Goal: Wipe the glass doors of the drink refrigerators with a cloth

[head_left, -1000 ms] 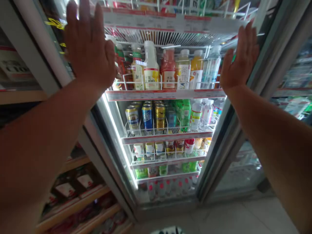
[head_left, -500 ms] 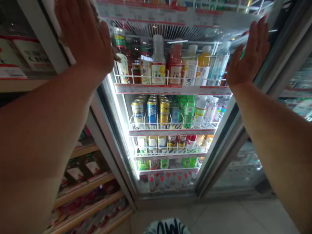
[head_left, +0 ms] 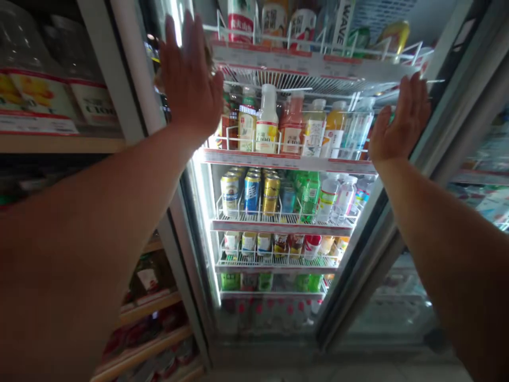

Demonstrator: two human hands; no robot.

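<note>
My left hand (head_left: 191, 85) is raised with its fingers stretched up and its back toward me, in front of the upper left of a lit drinks cooler. My right hand (head_left: 401, 124) is held up the same way by the cooler's right frame (head_left: 435, 127), thumb apart from the fingers. Neither hand holds anything. Whether the palms press on a glass door I cannot tell. Between the hands stands a row of juice bottles, among them a white bottle (head_left: 268, 119), a pink-red bottle (head_left: 292, 127) and an orange bottle (head_left: 335, 130), behind a wire rail.
Lower shelves hold a blue can (head_left: 252, 193), a gold can (head_left: 271, 195), green bottles (head_left: 310, 193) and more drinks. A bright light strip (head_left: 204, 212) runs down the left inside. Shelves of goods (head_left: 147, 313) stand left, another cooler door (head_left: 397, 297) right.
My left hand has shifted right across the view, closer to the bottles. The view has tilted up, showing more of the top shelf. My right hand sits slightly lower in view, still open.
</note>
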